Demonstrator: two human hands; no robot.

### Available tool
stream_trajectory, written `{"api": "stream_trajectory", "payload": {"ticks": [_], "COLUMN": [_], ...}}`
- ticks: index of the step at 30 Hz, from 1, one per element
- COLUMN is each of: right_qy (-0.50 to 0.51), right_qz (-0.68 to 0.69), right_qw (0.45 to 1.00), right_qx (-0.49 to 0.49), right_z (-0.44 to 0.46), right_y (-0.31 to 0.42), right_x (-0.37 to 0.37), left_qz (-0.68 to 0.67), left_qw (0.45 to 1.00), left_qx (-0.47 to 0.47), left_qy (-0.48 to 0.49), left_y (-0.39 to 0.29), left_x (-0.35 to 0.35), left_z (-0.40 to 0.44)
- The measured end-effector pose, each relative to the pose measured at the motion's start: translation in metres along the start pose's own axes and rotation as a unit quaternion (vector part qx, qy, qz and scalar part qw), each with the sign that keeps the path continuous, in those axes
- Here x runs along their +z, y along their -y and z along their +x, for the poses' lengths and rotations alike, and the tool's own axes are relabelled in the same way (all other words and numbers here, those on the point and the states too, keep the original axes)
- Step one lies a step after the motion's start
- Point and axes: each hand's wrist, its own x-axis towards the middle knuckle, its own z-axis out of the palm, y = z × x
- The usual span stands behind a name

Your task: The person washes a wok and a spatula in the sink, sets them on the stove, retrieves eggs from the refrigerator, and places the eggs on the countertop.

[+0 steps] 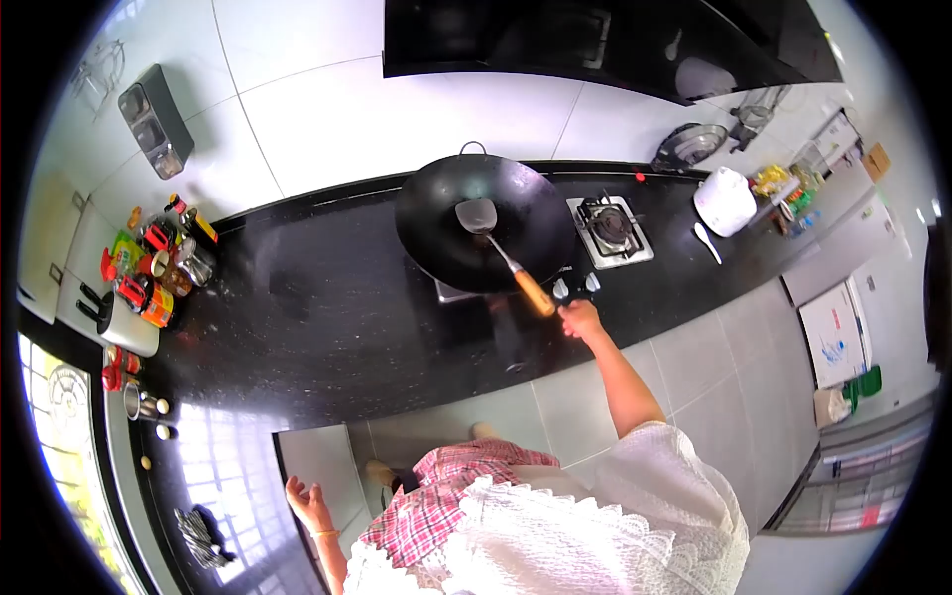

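My right hand point(580, 319) is at the counter's front edge, just beside the wooden handle end of a spatula point(534, 293). Its fingers are curled, and nothing shows in them. The spatula's metal blade rests inside a large black wok point(426, 223) on the left burner. Two stove knobs, a left knob point(560, 289) and a right knob point(592, 282), sit just beyond my right hand, apart from it. Low on the left, my left hand point(309, 506) hangs by the cabinet with its fingers apart and holds nothing.
A second burner point(613, 230) lies right of the wok. Farther right are a white appliance point(725, 201) and a white spoon point(707, 243). Several bottles and a knife block point(129, 322) crowd the left corner. A range hood point(595, 45) overhangs the stove. Black gloves or cloth point(201, 536) lie at lower left.
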Motion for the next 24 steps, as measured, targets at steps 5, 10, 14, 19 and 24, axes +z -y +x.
{"api": "stream_trajectory", "payload": {"ticks": [5,10,14,19,24], "right_qy": [-0.039,0.101,0.124,0.144,0.156], "right_qz": [-0.321,-0.38,-0.456,-0.514,-0.525], "right_qw": [0.937,0.907,0.843,0.735,0.698], "right_qx": [-0.134,-0.152,-0.259,-0.417,-0.462], "right_z": [0.076,0.076,0.092,0.093,0.105], "right_y": [0.003,0.032,0.028,0.029,0.024], "right_x": [-0.019,-0.039,-0.032,-0.04,-0.04], "left_qz": [0.039,0.09,0.096,0.115,0.131], "left_qw": [0.997,0.994,0.992,0.993,0.991], "left_qx": [-0.06,-0.067,-0.075,-0.014,-0.031], "left_qy": [0.011,0.018,0.026,0.03,0.009], "left_y": [-0.022,-0.032,-0.029,-0.057,-0.063], "left_x": [0.073,0.091,0.098,0.118,0.121], "left_z": [-0.092,-0.152,-0.17,-0.18,-0.2]}}
